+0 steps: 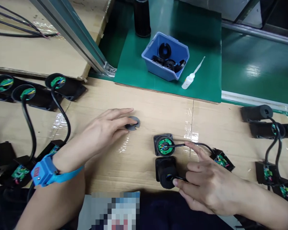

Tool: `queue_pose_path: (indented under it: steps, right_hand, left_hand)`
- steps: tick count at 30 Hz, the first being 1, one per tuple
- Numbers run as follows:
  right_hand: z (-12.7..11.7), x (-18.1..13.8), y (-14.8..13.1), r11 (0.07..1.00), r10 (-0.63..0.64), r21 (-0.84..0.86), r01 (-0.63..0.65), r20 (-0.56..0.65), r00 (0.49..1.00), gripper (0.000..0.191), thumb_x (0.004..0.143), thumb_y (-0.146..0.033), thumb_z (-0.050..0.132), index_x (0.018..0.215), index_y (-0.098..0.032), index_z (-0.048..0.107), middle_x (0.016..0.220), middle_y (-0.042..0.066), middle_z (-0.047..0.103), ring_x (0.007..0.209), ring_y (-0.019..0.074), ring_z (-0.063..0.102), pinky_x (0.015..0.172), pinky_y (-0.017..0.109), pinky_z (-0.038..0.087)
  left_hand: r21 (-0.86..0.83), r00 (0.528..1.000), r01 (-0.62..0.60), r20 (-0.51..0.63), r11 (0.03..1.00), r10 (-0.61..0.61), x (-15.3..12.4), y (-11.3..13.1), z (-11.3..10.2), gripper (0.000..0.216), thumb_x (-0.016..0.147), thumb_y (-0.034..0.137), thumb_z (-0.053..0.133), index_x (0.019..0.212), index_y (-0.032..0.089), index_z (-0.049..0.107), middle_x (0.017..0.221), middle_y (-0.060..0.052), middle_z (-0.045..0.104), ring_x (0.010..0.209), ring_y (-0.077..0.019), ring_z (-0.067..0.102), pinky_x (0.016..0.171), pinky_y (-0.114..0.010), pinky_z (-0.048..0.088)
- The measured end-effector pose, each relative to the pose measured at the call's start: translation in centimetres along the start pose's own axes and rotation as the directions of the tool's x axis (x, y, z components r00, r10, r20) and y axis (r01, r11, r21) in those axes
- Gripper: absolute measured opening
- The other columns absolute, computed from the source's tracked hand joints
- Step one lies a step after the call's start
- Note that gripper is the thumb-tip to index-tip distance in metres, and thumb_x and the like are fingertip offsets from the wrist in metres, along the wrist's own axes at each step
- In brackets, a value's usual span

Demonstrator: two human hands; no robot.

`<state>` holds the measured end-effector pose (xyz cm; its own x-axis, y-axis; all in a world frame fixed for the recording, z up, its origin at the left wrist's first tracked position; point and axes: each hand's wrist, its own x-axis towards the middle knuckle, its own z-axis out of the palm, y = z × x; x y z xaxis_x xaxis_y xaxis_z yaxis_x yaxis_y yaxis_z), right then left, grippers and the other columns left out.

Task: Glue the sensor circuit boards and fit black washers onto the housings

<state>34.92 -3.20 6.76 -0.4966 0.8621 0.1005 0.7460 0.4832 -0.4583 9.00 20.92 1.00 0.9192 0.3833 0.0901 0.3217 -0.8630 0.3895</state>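
Observation:
My left hand [103, 126] reaches over the cardboard with its fingers on a small grey notched disc [135, 127], one finger across it and the thumb at its near edge. My right hand [206, 182] has curled fingers and its thumb around the cable of a black cylindrical housing [166, 172], with the thumb tip against the housing's end. Its index finger stretches onto a black cable [201, 144]. That cable joins an open round housing with a green circuit board [165, 146] to a small black box with electronics [222, 160].
Several black housings [42, 97] with cables and boxes lie left; more housings [256, 112] lie right. On a green mat [129, 68] stand a blue bin [158, 72] of black round parts, a white nozzle bottle [188, 81] and a black cylinder [142, 19]. A metal post [74, 35] rises at left.

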Motion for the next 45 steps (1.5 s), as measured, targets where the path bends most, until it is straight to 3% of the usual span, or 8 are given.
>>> queue_pose_path:
  steps: [6, 11, 16, 26, 32, 36, 41, 45]
  right_hand:
    - [0.0, -0.2, 0.1, 0.999, -0.03, -0.024, 0.03, 0.018, 0.999, 0.015, 0.093, -0.02, 0.061, 0.091, -0.018, 0.075, 0.058, -0.006, 0.058, 0.059, 0.0122, 0.047, 0.129, 0.06, 0.017]
    - [0.0, -0.2, 0.3, 0.999, -0.031, -0.016, 0.031, 0.018, 0.999, 0.013, 0.093, -0.021, 0.063, 0.089, -0.018, 0.075, 0.059, -0.006, 0.057, 0.059, 0.0124, 0.047, 0.129, 0.059, 0.017]
    - [0.2, -0.2, 0.5, 0.999, -0.051, -0.004, 0.051, 0.003, 0.999, 0.017, 0.095, -0.021, 0.06, 0.09, -0.017, 0.076, 0.058, -0.006, 0.057, 0.06, 0.0125, 0.047, 0.129, 0.059, 0.017]
    - [0.5, -0.6, 0.6, 0.997, -0.071, -0.013, 0.071, -0.006, 0.997, 0.019, 0.097, -0.021, 0.058, 0.098, -0.015, 0.075, 0.059, -0.007, 0.057, 0.059, 0.0124, 0.047, 0.129, 0.062, 0.011]
    - [-0.1, -0.4, 0.5, 0.999, -0.046, 0.009, 0.047, -0.048, 0.998, 0.018, 0.097, -0.023, 0.059, 0.099, -0.015, 0.075, 0.06, -0.006, 0.06, 0.06, 0.013, 0.053, 0.126, 0.058, 0.025]
    - [-0.6, 0.1, 0.8, 0.996, 0.058, -0.062, -0.071, -0.201, 0.978, 0.036, 0.101, -0.038, 0.059, 0.121, -0.01, 0.07, 0.065, -0.003, 0.066, 0.061, 0.014, 0.058, 0.099, 0.048, 0.05]
    - [0.4, 1.2, 1.2, 0.958, 0.171, -0.203, -0.203, -0.165, 0.971, 0.034, 0.106, -0.034, 0.051, 0.118, -0.008, 0.071, 0.069, 0.002, 0.07, 0.061, 0.0147, 0.062, 0.075, 0.038, 0.047]
    - [0.8, 1.5, 1.0, 0.947, 0.198, -0.238, -0.217, -0.102, 0.975, 0.036, 0.109, -0.03, 0.044, 0.116, -0.008, 0.071, 0.067, 0.002, 0.069, 0.059, 0.0149, 0.061, 0.066, 0.037, 0.041]
  left_hand:
    - [-0.019, 0.996, 0.05, -0.068, 0.999, -0.052, 0.2, 0.0, 1.0, 0.035, 0.103, 0.05, 0.047, 0.102, 0.026, 0.073, 0.125, -0.008, 0.073, 0.11, -0.032, 0.072, 0.097, -0.053, 0.059]
    - [-0.12, 0.982, -0.001, -0.19, 0.993, -0.022, 0.9, 6.6, -0.4, 0.034, 0.1, 0.05, 0.059, 0.117, 0.022, 0.066, 0.117, -0.006, 0.076, 0.104, -0.022, 0.074, 0.096, -0.038, 0.062]
    - [-0.233, 0.987, -0.061, -0.159, 0.97, 0.024, 1.4, 11.5, 0.2, 0.049, 0.097, 0.04, 0.068, 0.14, 0.018, 0.058, 0.125, -0.007, 0.071, 0.113, -0.0204, 0.07, 0.103, -0.034, 0.059]
    - [-0.128, 0.988, -0.099, -0.129, 0.987, 0.083, 2.6, 11.1, 1.8, 0.039, 0.099, 0.037, 0.064, 0.13, 0.013, 0.062, 0.113, -0.01, 0.07, 0.102, -0.0218, 0.071, 0.09, -0.036, 0.064]
    - [-0.09, 0.993, -0.093, -0.079, 0.992, 0.086, 2.8, 11.5, 1.5, 0.041, 0.099, 0.039, 0.062, 0.131, 0.013, 0.061, 0.11, -0.012, 0.069, 0.1, -0.0242, 0.069, 0.084, -0.038, 0.064]
    - [-0.083, 0.987, -0.159, -0.05, 0.984, 0.155, 2.8, 11.0, 1.6, 0.039, 0.104, 0.032, 0.053, 0.136, 0.009, 0.058, 0.113, -0.013, 0.069, 0.102, -0.025, 0.067, 0.085, -0.04, 0.063]
    - [-0.051, 0.978, -0.203, -0.051, 0.978, 0.2, 2.9, 10.8, 2.0, 0.04, 0.107, 0.032, 0.046, 0.135, 0.007, 0.059, 0.11, -0.013, 0.071, 0.1, -0.0252, 0.067, 0.082, -0.04, 0.062]
    - [0.05, 0.969, -0.218, -0.103, 0.975, 0.223, 2.5, 10.7, 2.4, 0.046, 0.104, 0.042, 0.05, 0.133, 0.008, 0.061, 0.117, -0.015, 0.071, 0.121, -0.0319, 0.064, 0.093, -0.046, 0.058]
